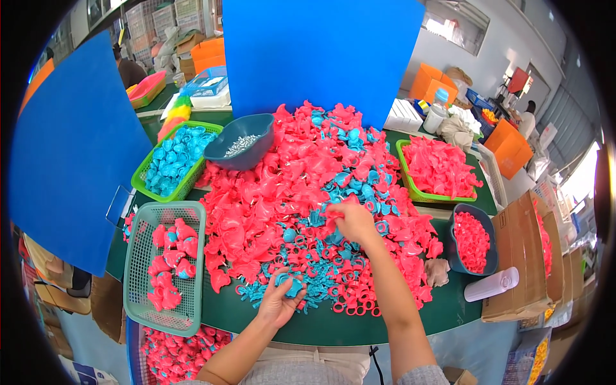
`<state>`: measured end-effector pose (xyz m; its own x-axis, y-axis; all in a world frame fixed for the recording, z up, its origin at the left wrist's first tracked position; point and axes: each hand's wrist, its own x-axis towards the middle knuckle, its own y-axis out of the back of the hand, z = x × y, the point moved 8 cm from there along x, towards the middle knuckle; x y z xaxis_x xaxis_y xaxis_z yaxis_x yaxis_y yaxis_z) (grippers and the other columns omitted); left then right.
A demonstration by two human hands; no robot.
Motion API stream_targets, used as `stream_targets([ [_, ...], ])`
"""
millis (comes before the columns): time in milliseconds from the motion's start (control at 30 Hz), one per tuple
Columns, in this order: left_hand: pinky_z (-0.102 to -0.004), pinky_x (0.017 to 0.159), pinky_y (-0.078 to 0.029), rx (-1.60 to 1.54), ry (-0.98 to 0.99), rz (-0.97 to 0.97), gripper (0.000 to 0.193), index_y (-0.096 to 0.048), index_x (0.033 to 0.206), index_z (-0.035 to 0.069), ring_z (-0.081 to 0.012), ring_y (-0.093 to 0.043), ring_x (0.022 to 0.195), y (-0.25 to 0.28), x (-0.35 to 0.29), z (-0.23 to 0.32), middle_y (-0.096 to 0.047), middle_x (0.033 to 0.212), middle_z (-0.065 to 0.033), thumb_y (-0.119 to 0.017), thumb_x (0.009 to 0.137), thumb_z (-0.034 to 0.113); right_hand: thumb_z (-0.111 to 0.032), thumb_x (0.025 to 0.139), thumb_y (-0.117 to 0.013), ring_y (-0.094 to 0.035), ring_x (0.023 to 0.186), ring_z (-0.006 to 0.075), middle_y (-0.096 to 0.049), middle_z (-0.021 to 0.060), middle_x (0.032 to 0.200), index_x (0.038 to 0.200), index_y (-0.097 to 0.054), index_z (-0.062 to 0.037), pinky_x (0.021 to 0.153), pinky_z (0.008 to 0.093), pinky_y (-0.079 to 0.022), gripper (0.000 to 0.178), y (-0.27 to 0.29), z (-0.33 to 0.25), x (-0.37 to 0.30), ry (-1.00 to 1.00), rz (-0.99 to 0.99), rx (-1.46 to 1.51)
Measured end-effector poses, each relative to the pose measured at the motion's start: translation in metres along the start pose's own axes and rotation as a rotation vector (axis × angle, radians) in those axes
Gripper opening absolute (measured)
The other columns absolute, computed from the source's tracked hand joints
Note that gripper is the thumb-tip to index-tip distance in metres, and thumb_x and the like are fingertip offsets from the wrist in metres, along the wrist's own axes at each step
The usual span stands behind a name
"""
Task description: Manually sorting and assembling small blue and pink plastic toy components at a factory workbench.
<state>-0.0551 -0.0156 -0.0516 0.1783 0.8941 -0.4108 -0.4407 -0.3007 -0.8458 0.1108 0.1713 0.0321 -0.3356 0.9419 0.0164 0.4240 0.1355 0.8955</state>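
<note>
My left hand (277,307) is closed on a blue curved plastic piece (292,286), held low over the near edge of the pile. Farther in and to the right, my right hand (357,224) reaches into the heap with its fingers bent together on a pink plastic piece (350,201), partly hidden by the fingers. Around both hands spreads a big pile of pink moulded pieces (256,199), with blue curved shells (362,189) mixed in. Small blue parts (317,282) and pink rings (359,303) lie closest to me.
At left, a pale green basket (197,256) carries joined pink-and-blue pieces; behind it are a green basket (138,176) of blue shells and a bowl (266,151) of metal bits. At right stand a pink-filled basket (417,192), a dark tub (491,256), a white bottle (491,284) and a carton (516,269).
</note>
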Motion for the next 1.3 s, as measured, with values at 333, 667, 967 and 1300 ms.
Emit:
stream_targets([
  [333, -0.0369, 0.077, -0.056, 0.004, -0.011, 0.026, 0.038, -0.046, 0.12, 0.015, -0.0282, -0.061, 0.095, 0.015, -0.001, 0.006, -0.06, 0.105, -0.0132, -0.064, 0.088, 0.006, -0.008, 0.08, -0.058, -0.064, 0.088, 0.0295, -0.063, 0.0124, 0.095, 0.105, -0.065, -0.0174, 0.078, 0.0427, -0.047, 0.027, -0.002, -0.016, -0.025, 0.177, 0.041, -0.161],
  [667, -0.0382, 0.075, -0.057, -0.072, 0.014, 0.01, 0.036, -0.047, 0.118, 0.014, -0.0295, -0.062, 0.093, 0.018, -0.004, 0.009, -0.06, 0.105, -0.0144, -0.064, 0.087, 0.007, -0.009, 0.09, -0.055, -0.065, 0.095, 0.0244, -0.064, 0.0112, 0.107, 0.115, -0.057, 0.0009, 0.08, 0.0395, -0.054, 0.026, -0.024, 0.026, -0.043, -0.423, -0.204, 1.648],
  [967, -0.0375, 0.076, -0.057, -0.076, 0.04, 0.007, 0.034, -0.048, 0.117, 0.014, -0.0281, -0.062, 0.093, 0.018, -0.006, 0.009, -0.06, 0.104, -0.014, -0.063, 0.088, 0.008, -0.008, 0.092, -0.054, -0.065, 0.093, 0.0201, -0.066, 0.0098, 0.104, 0.113, -0.057, 0.0026, 0.078, 0.0321, -0.053, 0.024, -0.02, -0.018, -0.025, -0.12, 0.098, 1.299],
  [1300, -0.0374, 0.077, -0.057, -0.03, 0.021, 0.033, 0.036, -0.046, 0.121, 0.015, -0.0292, -0.061, 0.094, 0.012, -0.015, 0.006, -0.059, 0.107, -0.0149, -0.062, 0.088, 0.01, -0.02, 0.082, -0.071, -0.062, 0.1, 0.0242, -0.065, 0.0157, 0.106, 0.114, -0.06, 0.0007, 0.086, 0.0337, -0.049, 0.04, -0.025, -0.14, 0.025, 0.345, 0.356, 0.606],
])
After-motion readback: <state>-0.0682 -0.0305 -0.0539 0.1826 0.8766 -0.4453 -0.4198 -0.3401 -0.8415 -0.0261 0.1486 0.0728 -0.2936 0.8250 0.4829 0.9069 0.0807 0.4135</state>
